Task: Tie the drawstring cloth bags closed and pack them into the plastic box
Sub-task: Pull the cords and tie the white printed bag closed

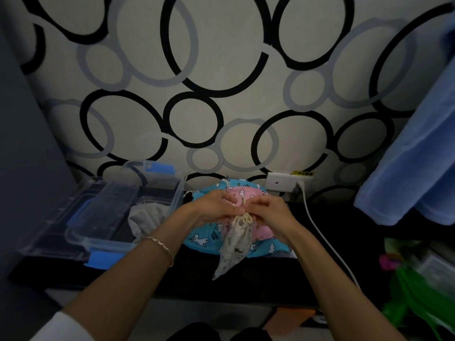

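A small white patterned drawstring bag (234, 244) hangs in front of me with its gathered neck up. My left hand (216, 207) grips the neck from the left. My right hand (268, 210) pinches the cream drawstring (245, 219) at the neck from the right. Under the hands, a blue bag with white animals (204, 238) and a pink cloud-print bag (246, 193) lie in a pile on the black surface. The clear plastic box (170, 205) stands open to the left, with a grey bag (145, 217) inside.
The box's clear lid with blue clips (81, 227) lies left of the box. A white cable (320, 235) runs from a wall socket (283, 182) down the right. Blue cloth (418, 156) hangs at right, green and pink items (418, 286) lie below it.
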